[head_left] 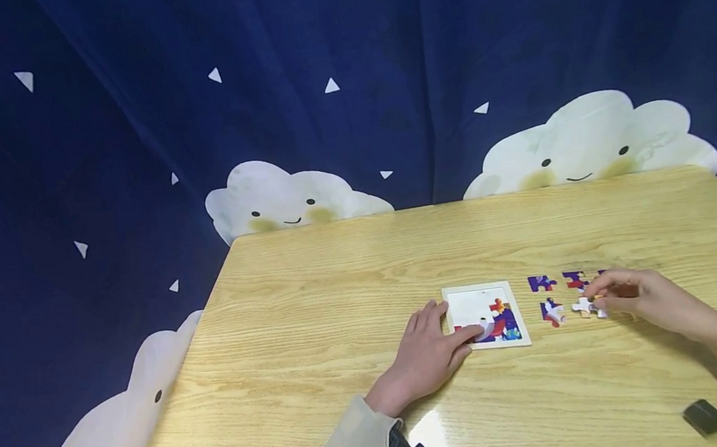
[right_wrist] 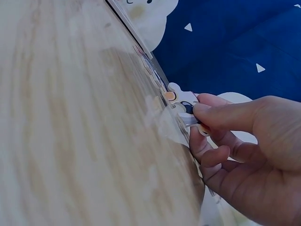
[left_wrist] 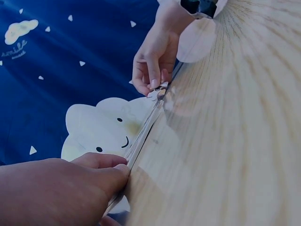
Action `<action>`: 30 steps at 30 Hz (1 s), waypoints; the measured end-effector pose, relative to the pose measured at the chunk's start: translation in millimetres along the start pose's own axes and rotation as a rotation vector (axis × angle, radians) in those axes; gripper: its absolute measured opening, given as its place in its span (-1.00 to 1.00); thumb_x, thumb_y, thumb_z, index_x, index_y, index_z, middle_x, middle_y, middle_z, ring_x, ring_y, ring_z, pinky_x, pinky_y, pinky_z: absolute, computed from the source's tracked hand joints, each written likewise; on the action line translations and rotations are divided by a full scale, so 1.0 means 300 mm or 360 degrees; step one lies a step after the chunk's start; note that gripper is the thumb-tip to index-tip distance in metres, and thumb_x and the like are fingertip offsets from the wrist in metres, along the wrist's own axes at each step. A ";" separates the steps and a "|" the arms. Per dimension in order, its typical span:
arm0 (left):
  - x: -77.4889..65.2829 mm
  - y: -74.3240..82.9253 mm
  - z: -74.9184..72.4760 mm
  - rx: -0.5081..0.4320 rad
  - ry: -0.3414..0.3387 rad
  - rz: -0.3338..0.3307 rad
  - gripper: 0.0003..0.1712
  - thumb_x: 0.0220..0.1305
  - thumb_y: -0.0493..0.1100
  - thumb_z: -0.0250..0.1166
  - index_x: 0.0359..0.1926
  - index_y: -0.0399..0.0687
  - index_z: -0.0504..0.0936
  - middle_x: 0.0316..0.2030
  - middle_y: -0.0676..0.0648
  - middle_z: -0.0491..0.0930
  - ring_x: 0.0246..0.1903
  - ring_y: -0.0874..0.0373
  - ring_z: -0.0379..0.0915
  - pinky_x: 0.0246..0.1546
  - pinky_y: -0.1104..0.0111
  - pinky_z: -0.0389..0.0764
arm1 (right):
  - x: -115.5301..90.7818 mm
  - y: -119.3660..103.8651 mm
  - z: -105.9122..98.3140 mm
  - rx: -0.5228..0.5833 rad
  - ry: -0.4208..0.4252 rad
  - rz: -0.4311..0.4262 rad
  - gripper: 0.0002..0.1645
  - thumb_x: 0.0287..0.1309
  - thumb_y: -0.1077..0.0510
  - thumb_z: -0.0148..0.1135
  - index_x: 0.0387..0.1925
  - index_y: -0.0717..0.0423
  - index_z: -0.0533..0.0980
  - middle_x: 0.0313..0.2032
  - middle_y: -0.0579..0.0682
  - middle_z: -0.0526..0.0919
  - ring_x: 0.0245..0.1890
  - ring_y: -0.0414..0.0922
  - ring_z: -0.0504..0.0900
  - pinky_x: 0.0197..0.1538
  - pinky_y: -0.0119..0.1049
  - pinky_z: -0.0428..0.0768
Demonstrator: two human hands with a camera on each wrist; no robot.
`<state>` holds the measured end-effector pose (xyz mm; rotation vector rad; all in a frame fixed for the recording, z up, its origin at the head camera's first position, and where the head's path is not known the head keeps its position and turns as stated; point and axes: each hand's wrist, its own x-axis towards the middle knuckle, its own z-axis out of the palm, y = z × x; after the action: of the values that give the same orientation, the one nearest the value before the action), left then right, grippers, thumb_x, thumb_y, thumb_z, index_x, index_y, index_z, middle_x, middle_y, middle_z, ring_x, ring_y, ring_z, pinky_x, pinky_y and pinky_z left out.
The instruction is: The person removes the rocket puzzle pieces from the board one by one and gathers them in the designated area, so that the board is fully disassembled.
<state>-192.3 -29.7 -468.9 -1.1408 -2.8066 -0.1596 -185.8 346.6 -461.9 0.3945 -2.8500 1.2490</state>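
- One dark blue curtain (head_left: 335, 19) fills our backdrop, with three white clouds (head_left: 289, 198) on it in the head view.
- One wooden surface (head_left: 289, 312) spreads below, and two pale sleeves (head_left: 357, 441) reach in over it.
- Two hands at work, folks! The left hand (head_left: 422, 356) lies with fingers spread at the frame's left side, one digit across onto the picture; the right hand (head_left: 649, 297) pinches one puzzle piece (right_wrist: 188, 117), mostly white, between thumb and fingers.
- One white-rimmed frame (head_left: 520, 323) sits flat between those hands, colourful fitted pieces (head_left: 509, 324) along its bottom and right; their number we can't tell.
- Right of the frame, loose pieces (head_left: 541, 283): we count two plainly in the far row, a third partly hidden by the right hand, and one nearer us.
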 end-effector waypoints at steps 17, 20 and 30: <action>-0.001 0.002 -0.007 -0.0006 -0.0016 -0.0007 -0.57 0.51 0.13 -0.08 0.32 0.54 0.39 0.39 -0.27 0.28 0.43 -0.21 0.15 0.39 0.01 0.27 | 0.002 -0.002 0.002 -0.0143 0.0075 -0.0082 -0.79 0.17 0.32 0.29 -0.17 0.03 0.64 -0.28 -0.34 0.59 -0.36 -0.44 0.45 -0.41 -0.46 0.45; -0.002 0.002 -0.010 -0.0009 -0.0022 -0.0010 -0.57 0.51 0.13 -0.08 0.33 0.54 0.39 0.39 -0.27 0.27 0.43 -0.21 0.15 0.39 0.01 0.27 | 0.003 -0.007 0.007 -0.0159 0.0103 -0.0116 -0.76 0.13 0.36 0.30 -0.20 0.02 0.64 -0.32 -0.31 0.59 -0.38 -0.43 0.45 -0.41 -0.47 0.46; -0.002 0.004 -0.010 0.0000 -0.0019 -0.0010 -0.57 0.51 0.13 -0.08 0.33 0.54 0.38 0.39 -0.27 0.27 0.43 -0.21 0.15 0.38 0.01 0.28 | 0.008 -0.002 0.019 -0.0147 0.0129 -0.0200 -0.74 0.08 0.41 0.30 -0.22 0.06 0.63 -0.38 -0.29 0.56 -0.43 -0.37 0.42 -0.45 -0.46 0.40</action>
<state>-191.0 -29.7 -465.9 -1.1372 -2.8209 -0.1534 -187.5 341.5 -465.1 0.4996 -2.7547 1.0821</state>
